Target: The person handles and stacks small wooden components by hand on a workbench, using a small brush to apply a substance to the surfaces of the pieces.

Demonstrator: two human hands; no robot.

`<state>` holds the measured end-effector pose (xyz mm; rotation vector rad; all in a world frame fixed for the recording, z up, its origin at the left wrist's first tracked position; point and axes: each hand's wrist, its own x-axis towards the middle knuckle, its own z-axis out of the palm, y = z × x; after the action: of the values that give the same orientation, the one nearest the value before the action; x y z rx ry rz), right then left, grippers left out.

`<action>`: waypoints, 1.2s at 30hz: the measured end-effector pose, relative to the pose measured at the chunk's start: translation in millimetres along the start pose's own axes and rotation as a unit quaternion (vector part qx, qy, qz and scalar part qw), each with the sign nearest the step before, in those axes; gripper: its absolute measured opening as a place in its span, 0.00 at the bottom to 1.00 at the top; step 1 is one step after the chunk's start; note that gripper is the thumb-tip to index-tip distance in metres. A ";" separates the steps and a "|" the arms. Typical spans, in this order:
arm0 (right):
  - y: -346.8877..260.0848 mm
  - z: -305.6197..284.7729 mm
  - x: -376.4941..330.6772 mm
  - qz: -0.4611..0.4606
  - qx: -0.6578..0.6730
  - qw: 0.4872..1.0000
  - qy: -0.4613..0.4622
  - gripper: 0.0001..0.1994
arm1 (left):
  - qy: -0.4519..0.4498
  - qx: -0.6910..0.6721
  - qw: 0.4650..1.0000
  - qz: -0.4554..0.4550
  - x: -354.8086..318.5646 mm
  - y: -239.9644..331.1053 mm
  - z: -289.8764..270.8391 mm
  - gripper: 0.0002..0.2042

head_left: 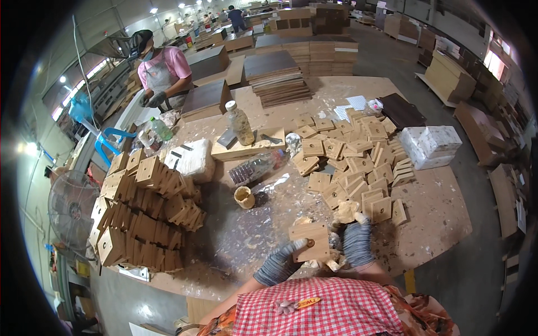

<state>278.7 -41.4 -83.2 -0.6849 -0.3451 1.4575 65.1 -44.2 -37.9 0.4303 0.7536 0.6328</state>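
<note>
- Table [437, 207]: large, round-edged, top crusted with dried glue and dust
- Stack of dark boards [277, 78]: far side of the table, with a person in a pink top and apron at the far left edge
- Block pile [143, 218]: square wooden blocks heaped in leaning rows, left part of the table
- Loose blocks [353, 162]: same kind, spread flat over the right centre, most with a centre hole
- White bundle [431, 145]: wrapped package, right of the loose blocks
- Plank [246, 150]: near the middle, carrying a clear bottle [240, 123] standing upright
- Block [310, 242]: square, wooden, held up at the near edge of the table, between both hands, just above the person's checked apron
- Left hand [286, 257]: grey knit glove, fingers clenched on the block's left edge, thumb on its face
- Right hand [356, 241]: grey knit glove, beside the block's right edge, fingers closed round a pale lumpy rag [346, 211]
- Cup [244, 197]: small, glue-smeared, mid-table beyond the hands
</note>
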 end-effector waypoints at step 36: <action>-5.7 67.5 -34.1 -0.228 -0.649 0.703 -0.179 0.21 | -0.003 0.090 0.979 0.182 -1.0 -13.9 -1.0 0.24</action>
<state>238.7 -60.0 -21.5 -1.2757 -1.8218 0.6478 68.9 -54.9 -45.9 0.7472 0.7353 0.9087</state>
